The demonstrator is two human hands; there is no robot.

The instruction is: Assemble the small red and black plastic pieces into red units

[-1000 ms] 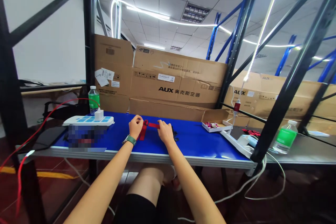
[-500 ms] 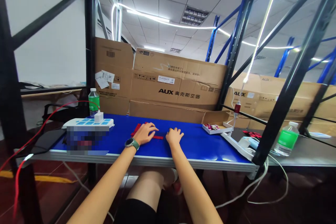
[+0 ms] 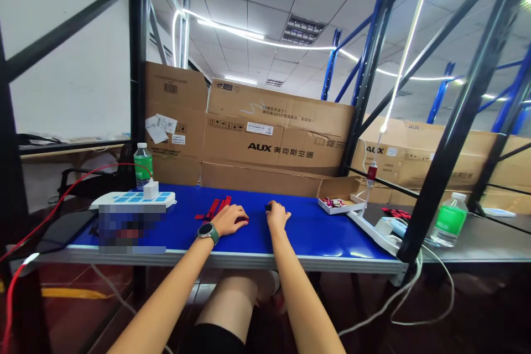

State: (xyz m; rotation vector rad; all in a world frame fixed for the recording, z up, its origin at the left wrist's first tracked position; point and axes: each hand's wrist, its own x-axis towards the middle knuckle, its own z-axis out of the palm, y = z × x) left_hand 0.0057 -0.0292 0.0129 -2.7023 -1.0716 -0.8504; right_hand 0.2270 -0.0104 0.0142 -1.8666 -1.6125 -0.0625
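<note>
Several flat red strips lie on the blue tabletop, just beyond and left of my left hand. That hand, with a watch on its wrist, is low over the table, its fingers curled together. A bit of red shows at its fingertips, with the rest of the strip hidden beneath the hand. To its right, my right hand is bent at the fingers around a small black object, too small to make out. A gap of blue tabletop separates the two hands.
A white power strip with a plug stands at the left, a green-labelled bottle behind it. An open white box of small red items sits at the right. Cardboard walls the back; a black post rises at the right corner.
My left hand has closed its fingers and covers the red strip that lay to its right. My right hand has drawn its spread fingers in. The view has shifted slightly.
</note>
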